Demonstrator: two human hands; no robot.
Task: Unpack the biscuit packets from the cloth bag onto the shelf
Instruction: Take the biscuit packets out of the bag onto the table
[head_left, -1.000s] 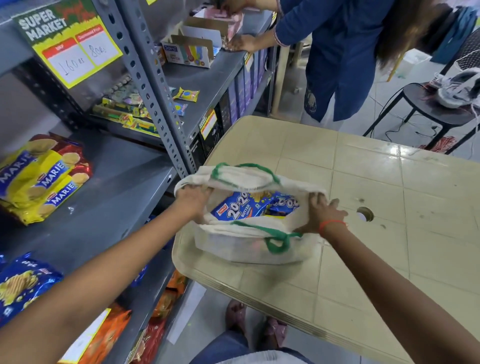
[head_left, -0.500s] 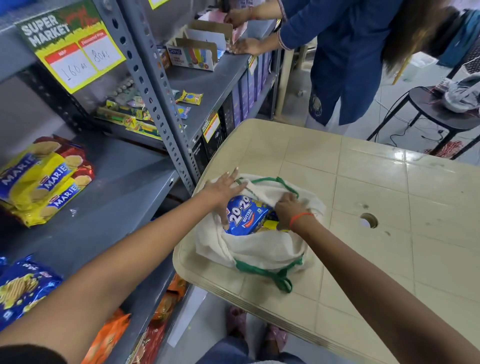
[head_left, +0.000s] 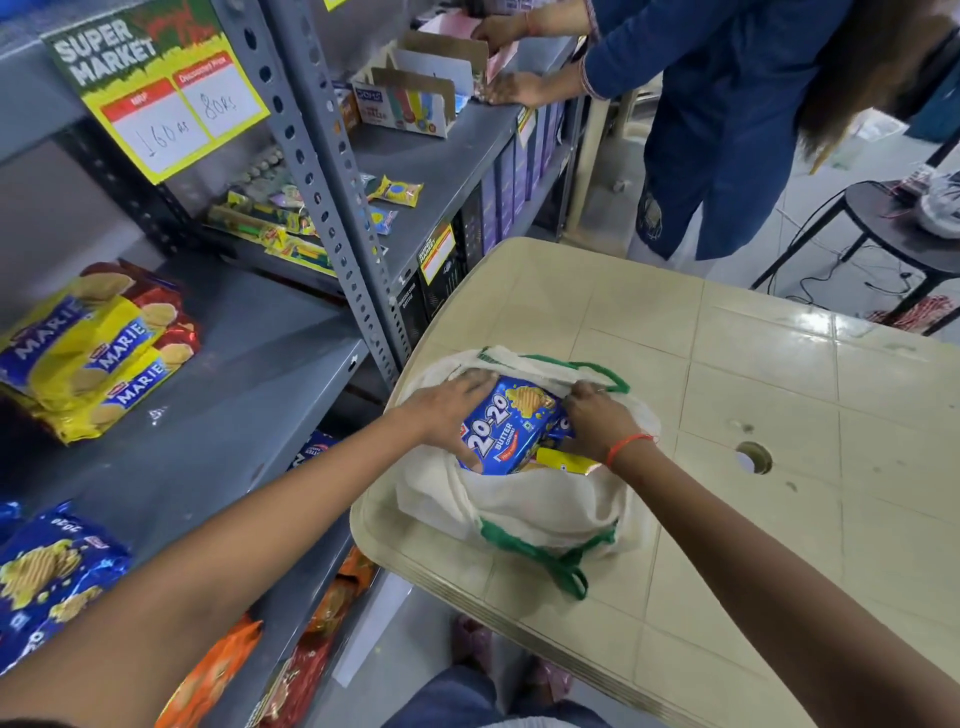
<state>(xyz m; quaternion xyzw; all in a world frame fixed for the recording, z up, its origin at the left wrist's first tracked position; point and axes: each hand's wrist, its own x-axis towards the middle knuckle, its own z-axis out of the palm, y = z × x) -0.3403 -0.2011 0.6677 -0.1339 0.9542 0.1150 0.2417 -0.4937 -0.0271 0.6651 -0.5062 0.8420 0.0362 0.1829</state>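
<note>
step: lifting packet (head_left: 506, 431) out of bag (head_left: 540, 512) | left hand (head_left: 452, 410) fingers wrapped round it, right hand (head_left: 597, 423) fingers curled on its other end | tip: pull straight up so cloth doesn't snag, then swing left to shelf (head_left: 218, 415)

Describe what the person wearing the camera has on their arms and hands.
Both forearms are bare, with no sleeves showing up to the frame's edge. The right hand has a thin orange-red thread band tied round the wrist. The left hand and its wrist carry nothing visible: no watch, glove or bangle. Any rings are too small to tell.

"20-20 Butter" packet (head_left: 511, 431) ("Marie" packs (head_left: 98, 345))
</note>
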